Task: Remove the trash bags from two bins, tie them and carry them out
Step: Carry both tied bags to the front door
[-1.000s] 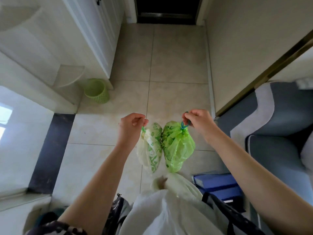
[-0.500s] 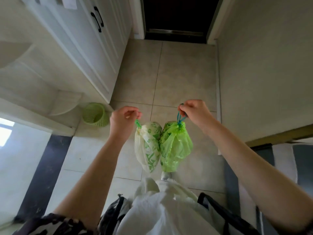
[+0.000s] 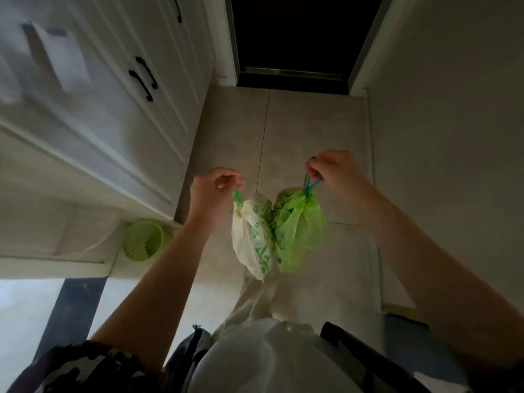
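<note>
Two tied trash bags hang side by side in front of me, touching each other. My left hand pinches the green drawstring of the white bag with green print. The bright green bag dangles from its blue drawstring, which my right hand grips. Both bags hang clear of the tiled floor. An empty green mesh bin stands on the floor at the left, below the cabinet corner.
White cabinet doors with black handles line the left side. A dark open doorway lies straight ahead at the end of the corridor. A plain wall runs along the right. A dark floor strip is at lower left.
The view has advanced toward the doorway with both bags carried along. The bin has slid further back on the left, and the grey sofa and blue items have left the view.
</note>
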### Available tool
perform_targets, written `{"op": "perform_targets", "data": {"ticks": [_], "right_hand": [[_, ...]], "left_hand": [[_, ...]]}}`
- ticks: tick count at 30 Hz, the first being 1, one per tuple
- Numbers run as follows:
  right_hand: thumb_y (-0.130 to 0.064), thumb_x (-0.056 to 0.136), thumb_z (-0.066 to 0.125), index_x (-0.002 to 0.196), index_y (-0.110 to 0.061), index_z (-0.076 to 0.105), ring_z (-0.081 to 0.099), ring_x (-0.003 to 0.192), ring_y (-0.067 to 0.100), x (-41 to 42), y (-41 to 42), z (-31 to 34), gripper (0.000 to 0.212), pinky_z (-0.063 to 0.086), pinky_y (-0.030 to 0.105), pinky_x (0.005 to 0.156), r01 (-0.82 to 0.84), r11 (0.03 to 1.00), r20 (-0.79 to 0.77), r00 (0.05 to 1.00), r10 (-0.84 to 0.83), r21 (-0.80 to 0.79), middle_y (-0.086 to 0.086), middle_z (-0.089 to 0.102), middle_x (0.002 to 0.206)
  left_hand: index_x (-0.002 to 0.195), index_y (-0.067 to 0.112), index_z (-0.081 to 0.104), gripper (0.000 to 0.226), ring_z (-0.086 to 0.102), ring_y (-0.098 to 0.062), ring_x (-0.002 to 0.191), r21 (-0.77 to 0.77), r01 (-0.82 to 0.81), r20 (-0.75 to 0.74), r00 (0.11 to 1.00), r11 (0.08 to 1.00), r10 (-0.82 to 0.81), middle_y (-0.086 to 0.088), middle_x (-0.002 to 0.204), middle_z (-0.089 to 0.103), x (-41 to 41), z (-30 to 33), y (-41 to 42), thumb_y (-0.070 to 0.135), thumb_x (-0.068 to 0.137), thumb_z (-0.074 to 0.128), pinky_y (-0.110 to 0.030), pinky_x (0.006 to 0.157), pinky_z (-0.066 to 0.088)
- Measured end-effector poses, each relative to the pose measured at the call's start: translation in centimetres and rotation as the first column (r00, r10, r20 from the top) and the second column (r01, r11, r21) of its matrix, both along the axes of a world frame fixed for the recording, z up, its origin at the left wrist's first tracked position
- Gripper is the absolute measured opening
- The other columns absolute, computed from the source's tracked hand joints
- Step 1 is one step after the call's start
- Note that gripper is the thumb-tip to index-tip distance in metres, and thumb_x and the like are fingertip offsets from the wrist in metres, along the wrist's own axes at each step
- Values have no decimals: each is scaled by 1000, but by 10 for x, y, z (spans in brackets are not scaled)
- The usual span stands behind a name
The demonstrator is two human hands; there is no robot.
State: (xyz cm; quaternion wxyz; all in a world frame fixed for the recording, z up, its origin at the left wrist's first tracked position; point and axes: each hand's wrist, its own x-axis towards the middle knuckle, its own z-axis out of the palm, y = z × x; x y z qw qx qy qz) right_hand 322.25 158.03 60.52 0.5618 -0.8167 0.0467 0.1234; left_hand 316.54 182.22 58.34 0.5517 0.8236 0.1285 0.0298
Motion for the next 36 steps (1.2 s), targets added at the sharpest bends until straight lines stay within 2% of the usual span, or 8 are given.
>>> {"op": "perform_targets", "data": {"ticks": [3, 5, 8, 14, 18, 23, 30, 36], "right_hand": [[-11, 75, 53, 68, 7, 62, 58, 53, -5, 65, 4, 0, 21, 46, 31, 68, 34, 999, -19, 999, -34, -2, -15, 63, 50], [-13, 73, 53, 68, 8, 61, 59, 55, -7, 106, 9, 2, 23, 47, 31, 71, 16, 1000, -11, 1000, -16, 0, -16, 65, 53], [-15, 73, 53, 66, 4, 58, 57, 54, -4, 165, 14, 7, 22, 45, 30, 71, 4, 1000, -9, 1000, -4, 10, -12, 63, 53], [-5, 83, 52, 71, 12, 61, 57, 55, -4, 288, 26, 5, 23, 45, 23, 69, -5, 1000, 1, 1000, 5, 19, -7, 61, 57], [-5, 87, 54, 74, 0, 67, 55, 57, 7, 374, 36, 5, 19, 44, 22, 65, -51, 999, -4, 999, 51, 20, 1, 61, 62], [-8, 88, 54, 64, -16, 64, 56, 57, 6, 480, 42, 8, 26, 43, 19, 64, -132, 991, -13, 991, 132, 11, -1, 62, 62], [-8, 90, 54, 65, -18, 66, 58, 64, 14, 610, 49, 0, 29, 49, 31, 73, -143, 989, -55, 988, 144, 24, 2, 62, 63], [-11, 90, 56, 63, -19, 65, 59, 63, 11, 723, 59, -14, 29, 50, 30, 73, -137, 991, -99, 986, 136, -4, 2, 64, 65]], "left_hand": [[79, 29, 71, 27, 75, -15, 76, -53, 35, -29, 999, 998, -36, 1, 79, 76, 62, 0, 4, 4, 85, 62, -41, 83, 59], [76, 34, 71, 32, 75, -16, 76, -63, 33, -35, 999, 997, -35, 2, 77, 76, 105, 2, 7, 5, 84, 62, -43, 83, 59], [73, 36, 72, 34, 75, -15, 77, -100, 9, -62, 998, 995, -16, 5, 76, 77, 167, 4, 10, 5, 83, 61, -40, 82, 60], [79, 26, 69, 27, 74, -17, 76, -77, 5, -41, 999, 997, -9, 1, 80, 75, 292, 6, 10, 1, 86, 60, -35, 83, 59], [81, 23, 69, 25, 74, -13, 76, -42, -34, -38, 999, 999, 32, 3, 79, 74, 371, 6, 12, 1, 87, 60, -26, 79, 57], [93, 5, 71, 14, 70, 3, 70, -6, -112, -34, 993, 994, 112, 0, 81, 74, 464, 7, 13, 0, 88, 60, -10, 72, 53], [92, 8, 71, 14, 68, 7, 66, 39, -135, -28, 990, 990, 136, 11, 75, 71, 589, 8, 17, 2, 89, 60, -3, 65, 47], [91, 12, 70, 15, 69, 5, 67, 0, -154, -61, 986, 988, 153, 12, 75, 71, 699, -6, 29, 1, 90, 59, -6, 67, 49]]}}
